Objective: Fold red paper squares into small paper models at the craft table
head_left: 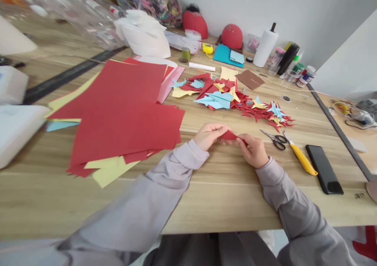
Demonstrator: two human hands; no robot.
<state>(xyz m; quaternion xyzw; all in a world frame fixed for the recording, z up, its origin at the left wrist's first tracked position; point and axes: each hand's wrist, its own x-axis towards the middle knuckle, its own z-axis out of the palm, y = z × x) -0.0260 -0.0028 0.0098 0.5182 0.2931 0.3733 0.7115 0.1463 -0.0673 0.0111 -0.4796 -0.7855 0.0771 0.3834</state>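
Observation:
Between my two hands is a small folded piece of red paper (229,135), narrowing toward its right end. My left hand (209,135) pinches its left part, thumb on top. At the narrow right end, my right hand (252,150) grips it between thumb and curled fingers. Both hands are just above the wooden table (218,203). Beyond them lies a heap of folded paper pieces (244,105), mostly red with some blue and yellow, among them a light blue paper plane (216,99). Scissors (277,139) rest just right of my right hand.
Large red sheets (126,116) with yellow ones under them spread out on the left. A yellow utility knife (303,158) and a black phone (324,167) lie at right. Along the back stand a white roll (266,46), a tape measure (207,48), bottles and a tissue pack (144,34).

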